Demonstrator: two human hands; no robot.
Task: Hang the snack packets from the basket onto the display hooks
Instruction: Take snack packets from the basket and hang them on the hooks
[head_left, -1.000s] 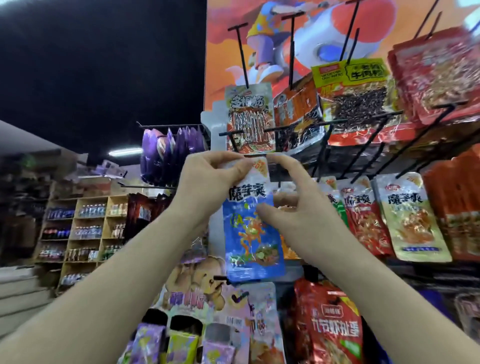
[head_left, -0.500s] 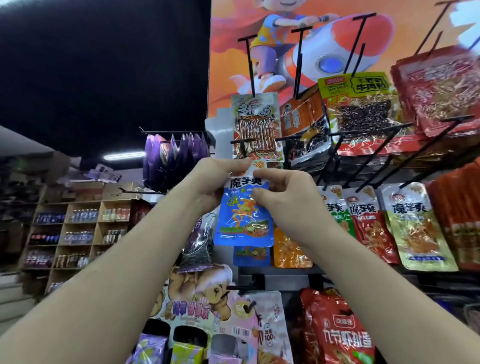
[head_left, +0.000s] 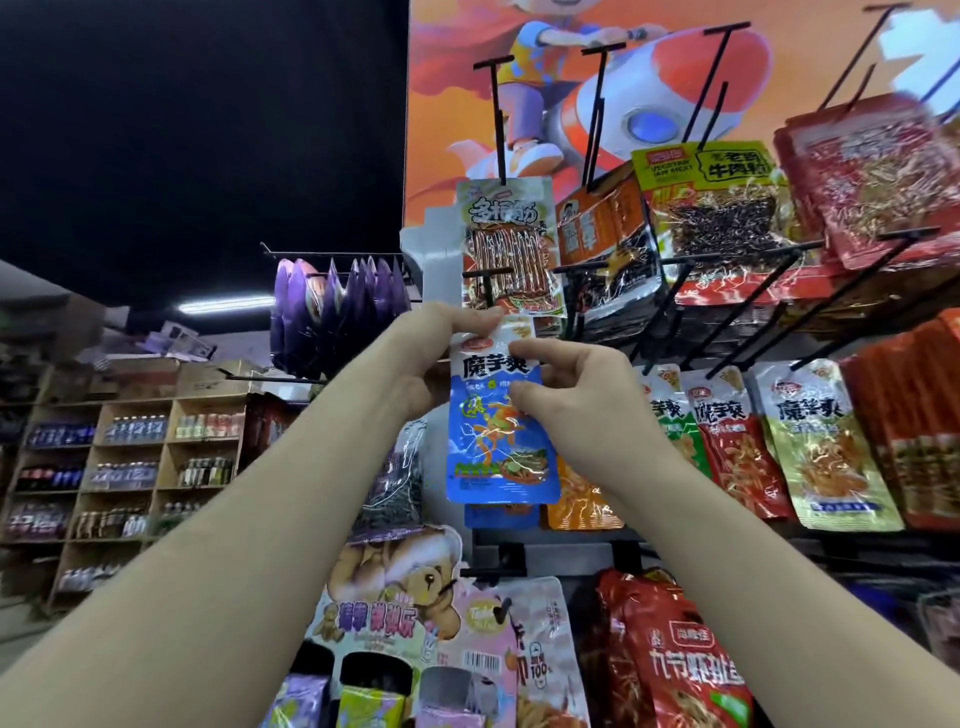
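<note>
A blue snack packet (head_left: 500, 441) with a white top hangs upright in front of the rack. My left hand (head_left: 436, 353) pinches its top left corner. The forefinger and thumb of my right hand (head_left: 576, 400) pinch its right edge near the top. The top of the packet sits just under a black display hook (head_left: 485, 274) with a short crossbar at its tip. Another blue packet (head_left: 501, 515) shows behind its lower edge. The basket is out of view.
More packets (head_left: 810, 441) hang on hooks to the right, larger red and orange packs (head_left: 711, 208) above and red bags (head_left: 675, 660) below. Long black hooks (head_left: 737, 306) jut out at the upper right. Purple bags (head_left: 332, 312) and drink shelves (head_left: 130, 467) are at the left.
Both hands have carried the blue packet away from me and up to the rack. Its top is now right under the hook tip.
</note>
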